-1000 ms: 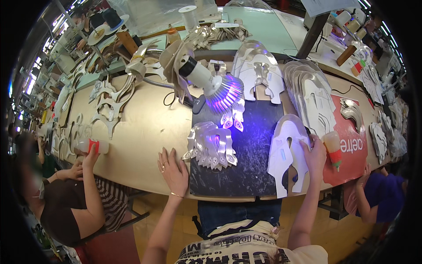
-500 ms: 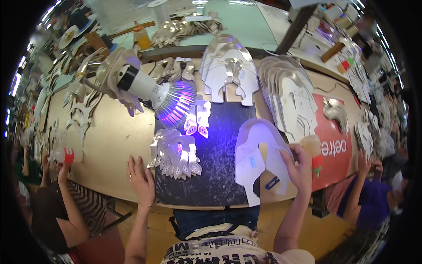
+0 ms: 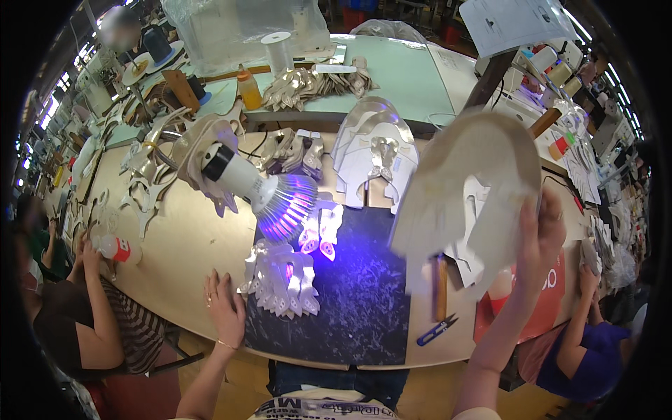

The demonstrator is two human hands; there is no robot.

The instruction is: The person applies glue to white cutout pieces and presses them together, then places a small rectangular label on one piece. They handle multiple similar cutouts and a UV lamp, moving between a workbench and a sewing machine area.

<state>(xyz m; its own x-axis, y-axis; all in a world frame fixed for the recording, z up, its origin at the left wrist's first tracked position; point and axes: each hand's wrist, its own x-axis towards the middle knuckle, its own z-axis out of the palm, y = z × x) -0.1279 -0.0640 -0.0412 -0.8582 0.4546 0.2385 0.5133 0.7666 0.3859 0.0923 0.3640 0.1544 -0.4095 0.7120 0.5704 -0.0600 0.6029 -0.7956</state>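
A large U-shaped shoe upper (image 3: 448, 175), pale and slightly blurred, hangs raised over the right side of the table. Its right edge is gripped by my right hand (image 3: 542, 234), the fingers closed round it. My left hand (image 3: 224, 304) lies on the tabletop with fingers stretched, holding nothing. Just right of it, a fanned pile of small silvery shoe pieces (image 3: 283, 283) sits on the black marbled mat (image 3: 357, 301). More small cut pieces (image 3: 322, 229) lie lit in violet beneath the lamp (image 3: 283, 206). The held upper hides most of the stack behind it.
Blue thread snips (image 3: 434, 332) and a wooden-handled tool (image 3: 439, 287) lie right of the mat. A stack of shoe uppers (image 3: 378, 150) stands at its far edge. An orange bottle (image 3: 248, 87) and thread spool (image 3: 278, 52) stand farther back. Co-workers sit at both sides.
My right hand has lifted the shoe upper off the mat's right side, moving it up and to the right. The snips and wooden-handled tool are uncovered. My left hand stays put; the view has tilted up.
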